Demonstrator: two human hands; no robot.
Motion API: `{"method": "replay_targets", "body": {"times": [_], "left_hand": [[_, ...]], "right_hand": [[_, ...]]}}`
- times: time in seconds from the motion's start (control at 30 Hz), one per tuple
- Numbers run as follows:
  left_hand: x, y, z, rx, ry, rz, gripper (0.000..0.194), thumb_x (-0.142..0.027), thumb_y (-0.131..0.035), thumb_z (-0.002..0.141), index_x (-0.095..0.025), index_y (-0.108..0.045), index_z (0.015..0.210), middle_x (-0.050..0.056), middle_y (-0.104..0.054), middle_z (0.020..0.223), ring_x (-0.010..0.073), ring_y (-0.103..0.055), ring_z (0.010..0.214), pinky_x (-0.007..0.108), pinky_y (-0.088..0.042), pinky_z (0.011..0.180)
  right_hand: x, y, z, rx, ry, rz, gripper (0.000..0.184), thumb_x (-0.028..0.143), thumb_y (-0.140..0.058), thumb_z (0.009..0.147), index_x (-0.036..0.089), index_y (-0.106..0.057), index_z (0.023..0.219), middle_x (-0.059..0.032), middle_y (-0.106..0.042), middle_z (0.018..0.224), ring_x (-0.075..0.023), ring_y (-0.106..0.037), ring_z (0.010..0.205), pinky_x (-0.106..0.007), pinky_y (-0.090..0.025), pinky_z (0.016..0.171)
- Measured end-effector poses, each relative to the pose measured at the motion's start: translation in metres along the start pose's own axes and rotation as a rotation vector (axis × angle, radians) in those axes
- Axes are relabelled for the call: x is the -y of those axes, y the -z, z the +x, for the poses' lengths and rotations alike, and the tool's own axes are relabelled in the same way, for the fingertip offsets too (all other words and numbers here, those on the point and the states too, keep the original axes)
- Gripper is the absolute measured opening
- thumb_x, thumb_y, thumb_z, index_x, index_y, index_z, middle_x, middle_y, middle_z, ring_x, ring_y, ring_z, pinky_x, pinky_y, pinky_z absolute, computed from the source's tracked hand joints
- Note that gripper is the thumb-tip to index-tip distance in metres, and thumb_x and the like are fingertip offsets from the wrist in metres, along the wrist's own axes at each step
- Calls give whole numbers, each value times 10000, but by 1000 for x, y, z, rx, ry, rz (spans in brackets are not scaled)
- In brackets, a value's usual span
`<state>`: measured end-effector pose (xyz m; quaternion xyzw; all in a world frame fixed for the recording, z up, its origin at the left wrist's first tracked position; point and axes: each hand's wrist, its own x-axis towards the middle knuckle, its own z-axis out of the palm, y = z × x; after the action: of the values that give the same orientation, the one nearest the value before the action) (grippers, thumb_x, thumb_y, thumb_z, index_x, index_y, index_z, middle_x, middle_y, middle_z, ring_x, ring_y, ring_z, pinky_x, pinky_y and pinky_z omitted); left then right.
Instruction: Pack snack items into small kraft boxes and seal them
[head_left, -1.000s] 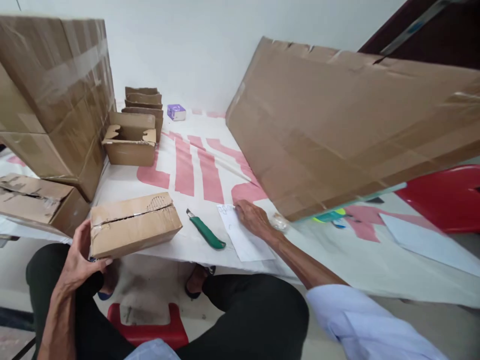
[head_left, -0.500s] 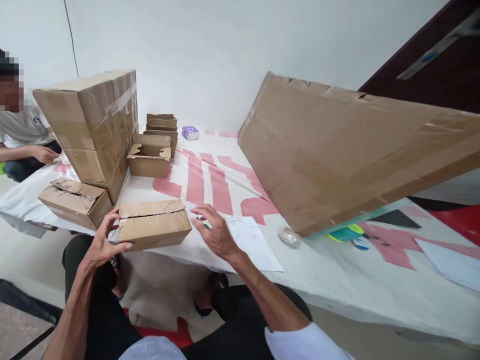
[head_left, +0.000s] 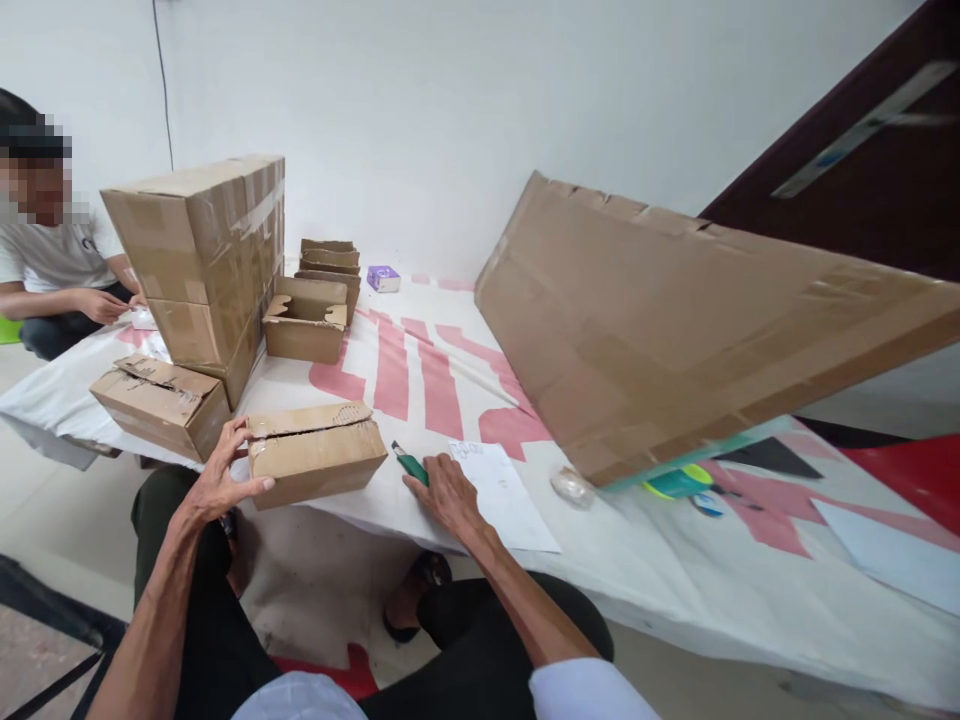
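My left hand [head_left: 220,478] grips the left end of a small cardboard box [head_left: 319,462], with fingers at its back corner and the thumb along its front side. A dark slit runs along the box's top seam, and the box sits at the table's front edge. To the right of it, my right hand [head_left: 450,492] is closed over the green handle of a utility knife [head_left: 411,462], low over the table. The knife's tip points up and left, toward the box. Under and beside my right wrist lies a white paper sheet [head_left: 510,497] with writing.
Left stand another closed box [head_left: 161,405] and a tall taped carton stack [head_left: 202,265]. Behind are an opened box [head_left: 306,335] and a purple packet [head_left: 384,278]. A large cardboard panel [head_left: 675,330] leans at right, near a tape roll [head_left: 572,487]. Far left, a person sits.
My right hand has come down from beside the box to the table and closed on the utility knife. My left hand keeps its hold on the box. The view has shifted slightly.
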<state>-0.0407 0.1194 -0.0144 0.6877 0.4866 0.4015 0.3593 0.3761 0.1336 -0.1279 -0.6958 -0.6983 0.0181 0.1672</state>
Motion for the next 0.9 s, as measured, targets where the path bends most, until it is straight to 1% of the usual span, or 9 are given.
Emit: {"method": "replay_targets", "body": {"times": [0.13,0.27,0.33,0.43,0.53,0.6,0.7,0.8,0.9], "left_hand": [[-2,-3,-3,16,-33,6,753,-560,-872,729,-267,-579,1358,143,-428,1544,383,-425,1493,547,-503,1153],[-5,-5,-5,33,-54,5,796,-542,-867,749,-289,-540,1429,137,-417,1567,380,-446,1473,552,-505,1149],[-5,-6,-6,40,-57,-7,797,-530,-867,754,-292,-532,1437,131,-413,1578,379,-443,1478,544,-502,1154],[-3,-8,-6,32,-55,-20,813,-531,-873,749,-290,-522,1442,130,-417,1575,376,-447,1479,534,-499,1160],[-2,-9,-7,33,-51,-13,843,-542,-879,746,-294,-511,1463,131,-427,1572,379,-446,1483,533,-496,1164],[-1,-9,-7,34,-52,-14,883,-554,-883,740,-299,-491,1490,134,-418,1590,385,-441,1489,540,-492,1167],[0,-10,-9,29,-55,-26,943,-571,-888,729,-301,-462,1525,140,-396,1618,396,-429,1500,546,-491,1165],[2,-12,-9,24,-55,-31,959,-571,-887,728,-297,-452,1538,141,-395,1618,395,-422,1503,538,-494,1158],[4,-14,-10,10,-59,-30,968,-565,-889,723,-295,-448,1541,139,-400,1614,390,-429,1495,532,-493,1152]], "right_hand": [[2,6,-5,12,-73,27,200,255,-502,987,188,-654,1098,-121,-683,1077,-251,-635,988,-332,-489,798],[15,49,11,-194,-82,329,352,349,-422,1005,172,-700,1128,-112,-702,1007,-243,-642,869,-357,-522,753],[28,81,18,-198,28,543,434,448,-452,1017,163,-713,1215,-84,-712,925,-225,-644,769,-360,-547,714],[62,128,25,-24,239,720,427,473,-521,1021,191,-747,1248,-57,-747,902,-199,-671,736,-350,-580,718],[99,159,31,105,499,656,302,383,-582,1009,237,-793,1168,-78,-791,1069,-221,-722,945,-357,-582,859],[112,167,38,126,578,561,269,343,-587,1006,254,-796,1151,-74,-792,1083,-220,-723,968,-346,-572,873],[103,152,51,-56,482,497,288,376,-575,1008,246,-776,1169,-89,-776,1076,-234,-713,965,-363,-563,879],[64,107,53,-272,216,490,387,468,-527,989,203,-744,1171,-124,-753,1071,-269,-692,990,-416,-555,898],[23,55,40,-201,-56,422,468,565,-508,920,177,-734,1054,-129,-736,968,-280,-678,879,-431,-562,805]]}}
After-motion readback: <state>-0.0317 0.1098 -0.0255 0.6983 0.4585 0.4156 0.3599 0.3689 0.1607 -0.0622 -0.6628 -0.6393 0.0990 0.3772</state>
